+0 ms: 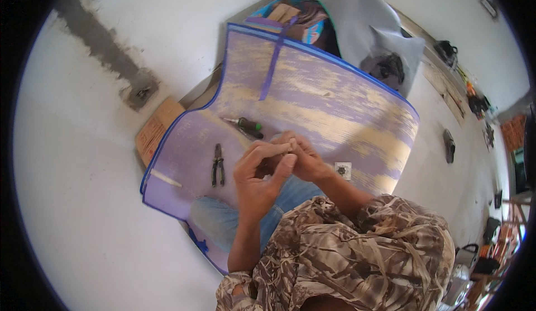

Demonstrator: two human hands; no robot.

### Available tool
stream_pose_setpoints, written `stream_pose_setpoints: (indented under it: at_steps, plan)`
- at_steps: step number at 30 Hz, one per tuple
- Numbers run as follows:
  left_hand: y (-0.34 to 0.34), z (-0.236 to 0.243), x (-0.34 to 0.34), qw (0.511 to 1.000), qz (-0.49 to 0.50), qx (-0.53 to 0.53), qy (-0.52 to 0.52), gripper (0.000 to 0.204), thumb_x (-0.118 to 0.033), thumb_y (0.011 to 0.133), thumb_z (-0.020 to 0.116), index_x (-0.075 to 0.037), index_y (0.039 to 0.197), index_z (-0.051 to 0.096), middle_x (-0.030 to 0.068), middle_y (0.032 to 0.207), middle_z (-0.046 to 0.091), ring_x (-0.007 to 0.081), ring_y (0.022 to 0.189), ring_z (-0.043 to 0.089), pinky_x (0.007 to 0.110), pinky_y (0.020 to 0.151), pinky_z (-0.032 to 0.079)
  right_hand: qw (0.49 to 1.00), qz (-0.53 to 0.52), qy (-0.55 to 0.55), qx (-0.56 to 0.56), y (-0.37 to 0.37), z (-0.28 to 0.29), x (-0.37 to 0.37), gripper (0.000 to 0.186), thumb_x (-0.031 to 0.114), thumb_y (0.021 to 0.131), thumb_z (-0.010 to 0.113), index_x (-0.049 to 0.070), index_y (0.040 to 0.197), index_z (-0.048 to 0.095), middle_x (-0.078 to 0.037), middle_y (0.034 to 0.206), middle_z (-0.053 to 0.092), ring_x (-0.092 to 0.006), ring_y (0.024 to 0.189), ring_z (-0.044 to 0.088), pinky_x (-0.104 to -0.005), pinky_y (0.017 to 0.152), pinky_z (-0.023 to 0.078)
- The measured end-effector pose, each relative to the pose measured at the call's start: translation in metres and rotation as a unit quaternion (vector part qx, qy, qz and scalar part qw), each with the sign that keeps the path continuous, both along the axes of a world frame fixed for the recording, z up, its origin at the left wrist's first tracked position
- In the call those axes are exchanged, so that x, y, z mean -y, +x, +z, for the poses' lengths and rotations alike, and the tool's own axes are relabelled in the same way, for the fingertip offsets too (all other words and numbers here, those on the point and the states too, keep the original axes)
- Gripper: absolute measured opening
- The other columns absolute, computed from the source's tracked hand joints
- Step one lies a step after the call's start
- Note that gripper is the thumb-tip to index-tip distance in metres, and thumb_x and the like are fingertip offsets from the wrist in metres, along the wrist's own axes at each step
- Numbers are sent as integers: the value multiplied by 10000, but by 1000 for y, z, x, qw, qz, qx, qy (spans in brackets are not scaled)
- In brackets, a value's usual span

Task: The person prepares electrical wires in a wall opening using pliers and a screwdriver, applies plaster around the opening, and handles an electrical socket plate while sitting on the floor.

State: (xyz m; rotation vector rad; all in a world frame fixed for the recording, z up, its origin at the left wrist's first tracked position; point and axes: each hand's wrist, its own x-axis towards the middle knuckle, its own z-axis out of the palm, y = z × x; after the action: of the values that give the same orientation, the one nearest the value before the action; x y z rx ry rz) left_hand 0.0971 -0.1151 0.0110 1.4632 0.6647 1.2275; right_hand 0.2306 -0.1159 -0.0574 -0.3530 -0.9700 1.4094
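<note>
Above my lap, my left hand [261, 168] and my right hand [306, 159] meet at the fingertips. Both are closed in a pinch, and whatever sits between the fingers is too small or hidden to make out. On the worn purple and yellow mat [312, 110] beyond them lies a screwdriver [249, 127] with a black and green handle. Left of my left hand, a pair of pliers [218, 165] with dark handles rests on the mat. A small white square plate with a dark centre [343, 171] lies to the right of my right wrist.
A cardboard box [159, 129] stands between the mat's left edge and the wall. Behind the mat are an open box of scraps [290, 17] and a grey sheet [363, 20]. A pale strip [166, 177] lies at the mat's left; a dark shoe [449, 146] is on the floor.
</note>
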Motion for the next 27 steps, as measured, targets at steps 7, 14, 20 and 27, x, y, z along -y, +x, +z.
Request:
stream_pose_setpoints:
  at_steps: [7, 14, 20, 27]
  plan:
    - [-26, -61, 14, 989, -54, 29, -134, 68, -95, 906, 698, -41, 937, 671, -20, 783, 615, 34, 703, 537, 205, 630, 445, 989, 36, -46, 136, 10, -51, 18, 350, 378, 1050, 443, 57, 954, 545, 4, 914, 545, -88, 845, 511, -266, 741, 428]
    - [-48, -147, 77, 935, 16, 95, -341, 143, -173, 985, 600, -40, 999, 650, -31, 761, 579, 44, 655, 510, 203, 547, 417, 955, 162, -218, 120, -19, -115, 79, 355, 372, 1066, 393, 62, 963, 532, -16, 871, 579, -117, 805, 568, -271, 717, 455]
    - [-61, -158, 105, 942, 116, 35, -314, 123, -140, 966, 629, -29, 1018, 624, 14, 881, 620, 53, 676, 545, 204, 549, 435, 927, 230, -253, 155, -39, -108, 74, 360, 358, 1074, 378, 68, 929, 535, -3, 832, 561, -116, 767, 574, -274, 697, 473]
    - [-90, -168, 81, 920, 259, 63, -289, 129, -130, 950, 649, -42, 1037, 614, 37, 876, 644, 88, 702, 588, 229, 615, 476, 839, 138, -29, 525, -47, -136, 25, 320, 329, 1018, 484, 40, 946, 602, -126, 810, 648, -268, 804, 652, -380, 693, 499]
